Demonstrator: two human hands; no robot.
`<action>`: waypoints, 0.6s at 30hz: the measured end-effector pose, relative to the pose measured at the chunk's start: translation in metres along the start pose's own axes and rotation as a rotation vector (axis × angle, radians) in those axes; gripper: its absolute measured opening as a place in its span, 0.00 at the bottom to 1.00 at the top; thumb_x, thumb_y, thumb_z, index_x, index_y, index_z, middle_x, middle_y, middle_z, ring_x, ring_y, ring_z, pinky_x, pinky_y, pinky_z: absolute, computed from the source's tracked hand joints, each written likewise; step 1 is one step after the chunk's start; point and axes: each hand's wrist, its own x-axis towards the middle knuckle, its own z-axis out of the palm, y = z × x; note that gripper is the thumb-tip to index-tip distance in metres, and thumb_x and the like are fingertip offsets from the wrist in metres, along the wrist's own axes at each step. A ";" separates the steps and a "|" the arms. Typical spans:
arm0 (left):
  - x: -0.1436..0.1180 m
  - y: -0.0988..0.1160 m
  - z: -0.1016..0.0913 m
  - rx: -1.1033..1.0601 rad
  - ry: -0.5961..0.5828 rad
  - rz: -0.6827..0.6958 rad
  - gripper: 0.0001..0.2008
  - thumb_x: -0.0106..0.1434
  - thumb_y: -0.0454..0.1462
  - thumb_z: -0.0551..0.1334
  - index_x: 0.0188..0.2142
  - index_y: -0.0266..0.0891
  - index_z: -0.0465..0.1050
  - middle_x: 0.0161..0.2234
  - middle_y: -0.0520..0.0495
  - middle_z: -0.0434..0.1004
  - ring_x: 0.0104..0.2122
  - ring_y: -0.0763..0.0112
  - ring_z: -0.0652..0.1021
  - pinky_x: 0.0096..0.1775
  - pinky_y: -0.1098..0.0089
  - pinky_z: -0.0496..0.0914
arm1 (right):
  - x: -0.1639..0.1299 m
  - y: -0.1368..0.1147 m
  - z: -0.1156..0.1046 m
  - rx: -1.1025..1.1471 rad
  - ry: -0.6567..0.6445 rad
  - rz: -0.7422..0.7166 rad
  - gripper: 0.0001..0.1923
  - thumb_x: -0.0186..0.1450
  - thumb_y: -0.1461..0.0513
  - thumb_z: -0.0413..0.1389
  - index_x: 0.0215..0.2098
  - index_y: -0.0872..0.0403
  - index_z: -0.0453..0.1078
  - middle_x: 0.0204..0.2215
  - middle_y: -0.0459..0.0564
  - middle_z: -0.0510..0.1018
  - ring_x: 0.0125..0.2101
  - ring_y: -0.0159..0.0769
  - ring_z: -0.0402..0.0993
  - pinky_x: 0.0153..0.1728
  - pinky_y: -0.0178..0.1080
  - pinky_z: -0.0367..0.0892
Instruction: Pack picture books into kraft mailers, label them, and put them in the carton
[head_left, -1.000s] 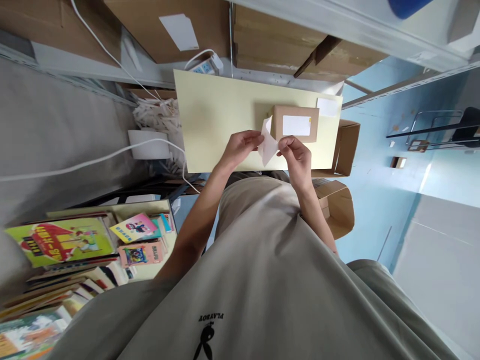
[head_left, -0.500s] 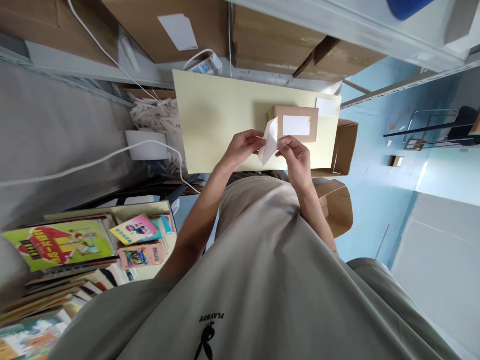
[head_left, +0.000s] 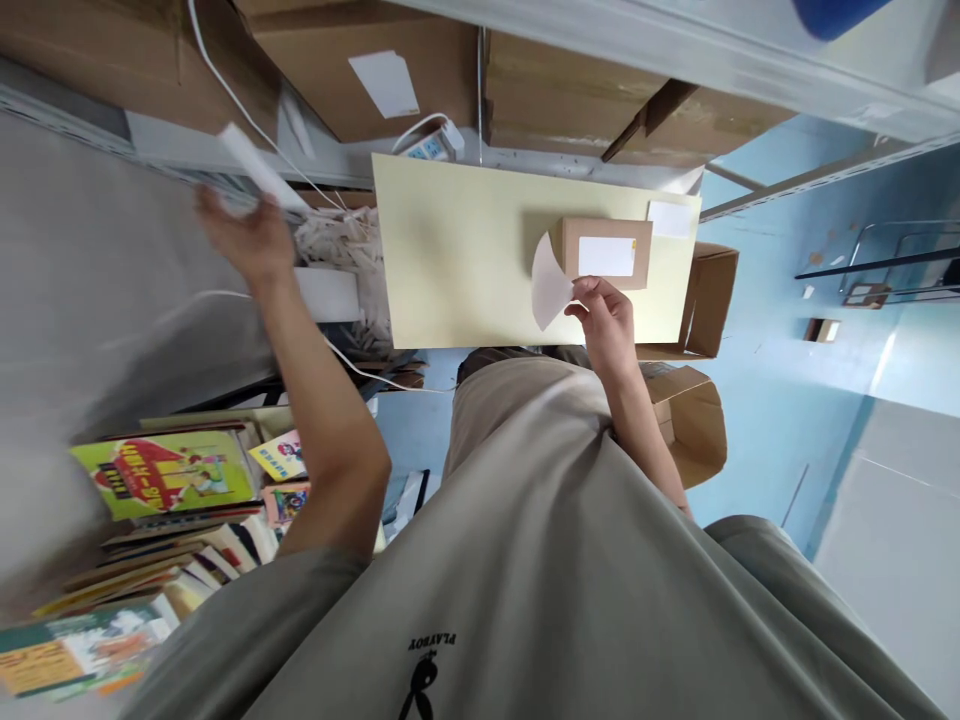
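My right hand (head_left: 606, 318) pinches a curved white sheet (head_left: 549, 283) at the near edge of the pale yellow table (head_left: 465, 250). Just beyond the sheet lies a small brown cardboard box (head_left: 606, 252) with a white label on top. My left hand (head_left: 247, 232) is far out to the left, above a heap of paper strips (head_left: 341, 250), holding a white strip of paper (head_left: 259, 168) up. That hand is blurred.
A second white label (head_left: 671, 218) lies on the table's far right corner. Open cardboard cartons (head_left: 694, 400) stand to the right of the table. Books (head_left: 172, 480) are stacked at lower left. Large cartons and a power strip (head_left: 431, 142) sit beyond the table.
The hands have parted. My left hand swung away to the left with a white strip, while my right hand keeps the white sheet by the box.
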 end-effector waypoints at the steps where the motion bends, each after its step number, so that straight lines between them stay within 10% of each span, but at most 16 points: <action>1: 0.012 0.001 -0.011 0.070 0.141 -0.060 0.20 0.77 0.22 0.67 0.63 0.31 0.65 0.78 0.39 0.67 0.85 0.59 0.52 0.87 0.54 0.41 | 0.001 0.001 0.000 -0.002 -0.001 0.011 0.29 0.70 0.32 0.68 0.36 0.46 0.75 0.37 0.46 0.78 0.42 0.37 0.79 0.43 0.40 0.79; 4: 0.013 0.030 -0.008 -0.057 0.242 -0.017 0.25 0.73 0.20 0.71 0.61 0.40 0.67 0.75 0.52 0.73 0.83 0.64 0.58 0.85 0.59 0.54 | 0.004 0.005 -0.003 -0.011 0.006 0.022 0.30 0.70 0.31 0.68 0.37 0.46 0.76 0.35 0.46 0.78 0.42 0.37 0.80 0.42 0.39 0.79; 8: -0.067 0.097 0.059 -0.390 0.016 0.106 0.13 0.73 0.20 0.66 0.41 0.38 0.79 0.44 0.56 0.90 0.53 0.66 0.86 0.69 0.56 0.79 | 0.010 0.009 -0.014 0.003 0.041 0.031 0.28 0.71 0.32 0.69 0.37 0.46 0.77 0.34 0.46 0.79 0.41 0.38 0.81 0.42 0.40 0.80; 12: -0.187 0.151 0.113 -0.544 -0.326 0.215 0.04 0.71 0.32 0.74 0.38 0.41 0.84 0.47 0.50 0.92 0.54 0.62 0.88 0.59 0.60 0.84 | 0.018 0.009 -0.030 0.016 0.071 0.075 0.27 0.70 0.34 0.71 0.38 0.46 0.78 0.33 0.46 0.79 0.41 0.38 0.82 0.43 0.40 0.80; 18: -0.281 0.196 0.122 -0.511 -0.609 0.143 0.12 0.70 0.49 0.76 0.44 0.44 0.86 0.55 0.44 0.91 0.63 0.50 0.86 0.65 0.49 0.82 | 0.036 0.016 -0.057 0.022 0.049 0.062 0.27 0.72 0.33 0.68 0.39 0.45 0.77 0.35 0.47 0.79 0.44 0.39 0.82 0.46 0.42 0.80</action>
